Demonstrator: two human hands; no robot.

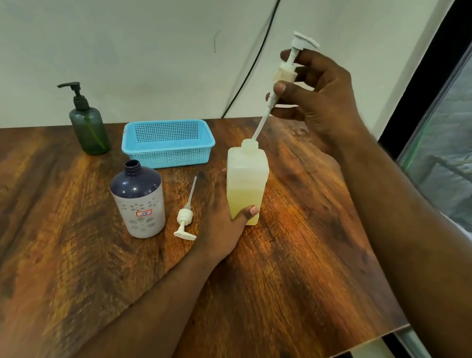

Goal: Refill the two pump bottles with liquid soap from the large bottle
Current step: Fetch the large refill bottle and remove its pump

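Head view: two hands over table (270, 292)
Left hand (222, 227): grips square bottle (247, 183)
Right hand (318, 91): pinches white pump (284, 71), tube tip at bottle mouth

A pale yellow translucent bottle (246, 186), a navy-and-white flower-patterned bottle (138, 199) with a red-edged label, a dark green bottle (90, 130), a sky-blue mesh basket (167, 142), white pumps (285, 73), brown woodgrain table (62, 255).
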